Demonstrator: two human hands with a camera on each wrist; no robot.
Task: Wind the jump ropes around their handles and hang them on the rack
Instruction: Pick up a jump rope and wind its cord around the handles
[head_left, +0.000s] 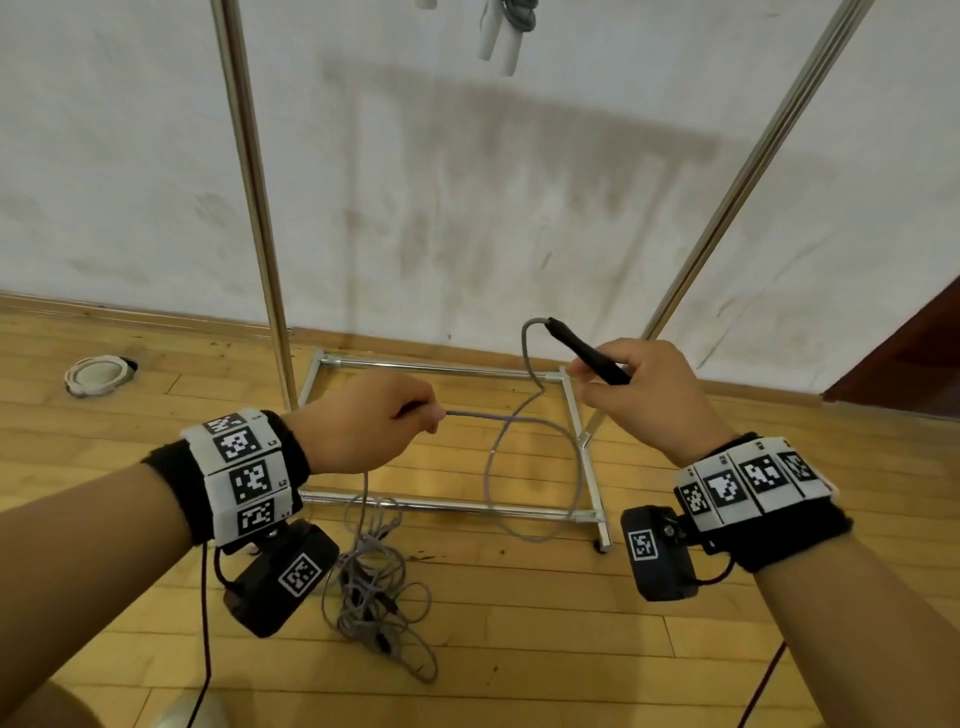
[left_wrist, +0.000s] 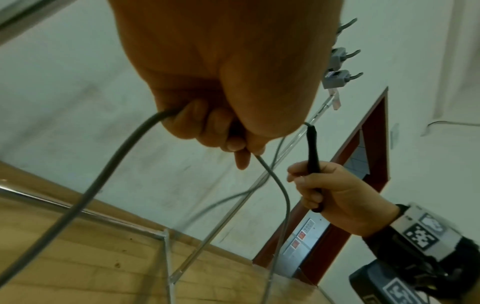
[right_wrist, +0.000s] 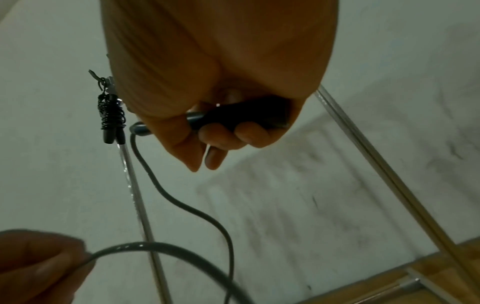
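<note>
Right hand (head_left: 647, 395) of mine is curled around a black handle (head_left: 587, 352), whose tip points up and away from me toward the wall. Grey rope (head_left: 530, 358) leaves that tip, drops down, loops low over the rack's base frame (head_left: 447, 370) and comes back up to my left hand (head_left: 363, 421), which pinches it with the fingers closed tight, level with the right hand and a little apart from it. Below my left wrist the rope falls to a tangled pile (head_left: 374, 587) on the wooden floor (head_left: 545, 649). Higher up, a wound black jump rope (right_wrist: 110, 119) hangs on the rack, and white handles (head_left: 501, 47) hang there too.
</note>
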